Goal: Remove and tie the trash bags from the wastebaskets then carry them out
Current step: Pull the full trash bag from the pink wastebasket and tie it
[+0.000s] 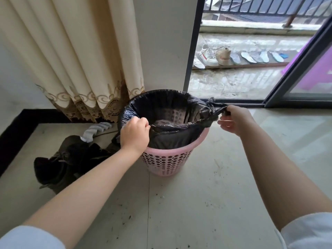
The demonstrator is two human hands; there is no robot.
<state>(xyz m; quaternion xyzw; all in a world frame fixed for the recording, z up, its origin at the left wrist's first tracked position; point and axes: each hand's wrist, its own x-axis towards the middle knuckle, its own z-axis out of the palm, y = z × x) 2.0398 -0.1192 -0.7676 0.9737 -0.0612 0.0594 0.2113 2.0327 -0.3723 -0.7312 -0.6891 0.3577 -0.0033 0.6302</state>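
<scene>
1. A pink wastebasket [167, 159] with a perforated wall stands on a pale tiled floor [206, 194], just in front of a cream curtain [75, 56] and beside the dark frame of a sliding door [294, 74].
2. A black trash bag [172, 135] lines the wastebasket; its edge is folded over the far rim, while the near edge is lifted off the rim and drawn taut between two hands.
3. The left hand [134, 134], at the wastebasket's left rim, grips the bag's edge with fingers curled round the plastic.
4. The right hand [233, 120], just right of the wastebasket, pinches a gathered, knotted bunch of the bag between thumb and curled fingers.
5. Inside the bag lies what appears to be a patterned scrap, too dim to name.
6. Left of the wastebasket, dark clothing [66, 164] and a grey sock [97, 131] lie on the floor.
7. Behind the wastebasket, beyond the door, shoes [213, 55] and insoles [256, 57] sit in a row on a balcony.
</scene>
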